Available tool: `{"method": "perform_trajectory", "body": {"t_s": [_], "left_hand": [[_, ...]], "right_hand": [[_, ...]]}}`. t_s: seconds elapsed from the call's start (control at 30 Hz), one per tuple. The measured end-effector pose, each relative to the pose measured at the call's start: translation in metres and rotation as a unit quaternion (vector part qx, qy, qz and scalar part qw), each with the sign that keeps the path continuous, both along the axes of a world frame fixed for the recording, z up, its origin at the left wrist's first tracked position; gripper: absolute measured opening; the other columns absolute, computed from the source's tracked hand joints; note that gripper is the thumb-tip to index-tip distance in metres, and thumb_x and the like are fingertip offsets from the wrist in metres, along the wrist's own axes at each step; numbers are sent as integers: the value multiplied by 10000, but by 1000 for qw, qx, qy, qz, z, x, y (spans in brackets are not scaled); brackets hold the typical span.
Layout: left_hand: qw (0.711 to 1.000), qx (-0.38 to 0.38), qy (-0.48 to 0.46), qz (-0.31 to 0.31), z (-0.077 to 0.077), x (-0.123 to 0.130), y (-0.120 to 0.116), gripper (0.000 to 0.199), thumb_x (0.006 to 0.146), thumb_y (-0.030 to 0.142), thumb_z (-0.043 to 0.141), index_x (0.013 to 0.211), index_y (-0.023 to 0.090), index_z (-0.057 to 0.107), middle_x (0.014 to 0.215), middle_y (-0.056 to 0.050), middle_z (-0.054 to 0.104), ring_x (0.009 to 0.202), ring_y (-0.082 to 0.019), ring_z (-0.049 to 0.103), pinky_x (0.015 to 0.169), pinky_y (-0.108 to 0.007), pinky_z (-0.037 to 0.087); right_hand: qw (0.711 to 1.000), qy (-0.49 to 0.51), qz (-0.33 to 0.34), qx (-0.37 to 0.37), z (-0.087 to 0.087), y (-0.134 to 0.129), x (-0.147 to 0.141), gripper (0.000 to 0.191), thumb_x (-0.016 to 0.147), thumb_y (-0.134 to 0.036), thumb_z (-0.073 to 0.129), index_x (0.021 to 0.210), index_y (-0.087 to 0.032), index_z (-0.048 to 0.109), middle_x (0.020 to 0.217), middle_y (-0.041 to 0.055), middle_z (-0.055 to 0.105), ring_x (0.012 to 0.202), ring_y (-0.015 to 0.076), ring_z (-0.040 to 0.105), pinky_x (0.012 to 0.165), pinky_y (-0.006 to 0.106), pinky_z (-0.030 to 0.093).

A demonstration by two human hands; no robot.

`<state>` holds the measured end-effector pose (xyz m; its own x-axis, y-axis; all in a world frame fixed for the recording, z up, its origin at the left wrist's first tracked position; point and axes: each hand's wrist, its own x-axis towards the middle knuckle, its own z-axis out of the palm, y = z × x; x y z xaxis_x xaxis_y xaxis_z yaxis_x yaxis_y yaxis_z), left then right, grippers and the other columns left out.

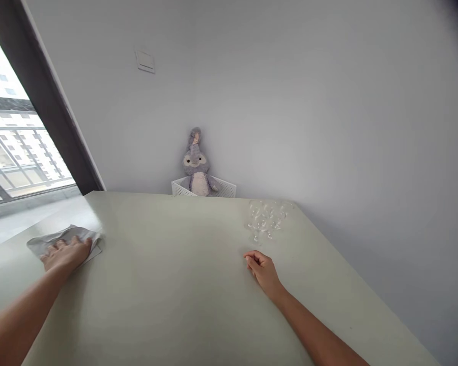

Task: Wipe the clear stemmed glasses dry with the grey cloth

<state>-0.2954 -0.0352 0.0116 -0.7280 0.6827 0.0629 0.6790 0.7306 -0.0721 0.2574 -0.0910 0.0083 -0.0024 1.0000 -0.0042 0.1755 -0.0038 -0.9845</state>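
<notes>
Filling most of the view, pale grey walls (pixel 309 101) meet in a corner behind the table. Next in size, one table (pixel 168 264), pale green, smooth, its far edge running toward that corner. One window (pixel 19 137), at the left, set beside a thick dark frame (pixel 41 86) that looks slanted from here; a metal railing (pixel 23 129) and a building's patterned face show through the glass.

One basket (pixel 229 190), white, perforated, just beyond the table's far edge, its lower part hidden. One plush rabbit (pixel 199 168), grey-purple with a pale belly, upright in the basket, one ear raised.

One cloth (pixel 66 235), light grey, creased, lying on the table near its left side, partly under the left hand. One group of small clear glass pieces (pixel 261 222), clustered near the far right corner of the table; exact count and shapes cannot be told.

One left hand (pixel 66 254), palm down, open, fingers spread, pressing on the cloth. One right hand (pixel 263 272), loosely closed, thumb against the curled forefinger, resting at the table nearer the wearer than the glass pieces and apart from them; nothing shows in its grasp. One switch plate (pixel 145 61), pale, squarish, mounted on the left wall.
</notes>
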Motion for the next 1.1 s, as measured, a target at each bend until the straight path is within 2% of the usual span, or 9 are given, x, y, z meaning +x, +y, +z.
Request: {"method": "perform_trajectory", "body": {"t_s": [0.17, 0.33, 0.43, 0.57, 0.73, 0.83, 0.93, 1.03, 1.1], "left_hand": [[994, 4, -7, -105, -6, 31, -5, 551, 826, 498, 166, 1259, 211, 349, 1373, -96, 305, 1228, -296, 283, 904, -426, 277], [946, 27, -23, -321, -15, 106, -7, 487, 835, 401, 302, 1257, 172, 386, 1373, -94, 309, 1254, -254, 259, 987, -399, 226], [872, 46, -73, -481, -16, 171, -18, 471, 834, 396, 318, 1265, 222, 391, 1379, -61, 305, 1267, -223, 247, 1026, -383, 180], [730, 35, -198, -654, -1, 255, -48, 435, 825, 359, 376, 1255, 293, 402, 1371, -3, 319, 1262, -190, 267, 1047, -366, 169], [543, -23, -289, -788, 31, 323, -83, 541, 763, 478, 466, 1261, 275, 401, 1358, -32, 342, 1244, -237, 300, 1041, -386, 191], [475, -27, -325, -817, 39, 348, -90, 444, 774, 490, 447, 1139, 254, 539, 1245, -40, 493, 1176, -226, 400, 1007, -339, 265], [453, -24, -350, -819, 35, 367, -91, 337, 800, 476, 415, 961, 269, 626, 1008, -26, 627, 986, -190, 528, 905, -300, 357], [475, 9, -329, -816, 20, 382, -91, 335, 749, 509, 480, 936, 269, 619, 933, -28, 616, 903, -194, 518, 853, -319, 358], [496, 34, -308, -811, 10, 389, -91, 317, 730, 488, 514, 937, 267, 610, 949, -29, 594, 901, -199, 494, 827, -330, 349]], "right_hand": [[1000, -18, -15, 8, 4, 1, -4, 263, 693, -404, 513, 738, -159, 598, 550, -23, 475, 419, 72, 323, 402, 209, 266], [1000, 23, -21, -4, 4, 3, -5, 265, 692, -409, 526, 750, -159, 593, 553, -29, 467, 438, 78, 344, 431, 217, 277], [999, 45, -22, 0, 2, 3, -4, 251, 697, -397, 533, 754, -158, 586, 552, -34, 453, 444, 75, 333, 438, 217, 270], [996, 55, -59, 29, -1, 4, -1, 253, 697, -393, 533, 762, -155, 588, 570, -24, 459, 461, 80, 344, 443, 221, 286], [978, 102, -171, 66, -8, 16, 13, 285, 686, -405, 525, 815, -155, 574, 598, -20, 468, 441, 73, 339, 409, 214, 279], [971, 119, -196, 65, -13, 25, 22, 306, 677, -374, 524, 893, -158, 548, 658, -13, 502, 425, 66, 360, 404, 214, 298], [975, 80, -189, 88, -17, 30, 25, 387, 688, -354, 500, 1022, -158, 518, 825, 34, 566, 479, 83, 456, 479, 241, 381], [977, 18, -181, 108, -17, 37, 22, 488, 709, -341, 463, 1156, -147, 443, 962, 82, 573, 611, 129, 548, 584, 271, 430], [979, -1, -183, 88, -15, 44, 20, 538, 709, -340, 456, 1199, -126, 395, 899, 78, 592, 633, 144, 564, 600, 276, 438]]}}
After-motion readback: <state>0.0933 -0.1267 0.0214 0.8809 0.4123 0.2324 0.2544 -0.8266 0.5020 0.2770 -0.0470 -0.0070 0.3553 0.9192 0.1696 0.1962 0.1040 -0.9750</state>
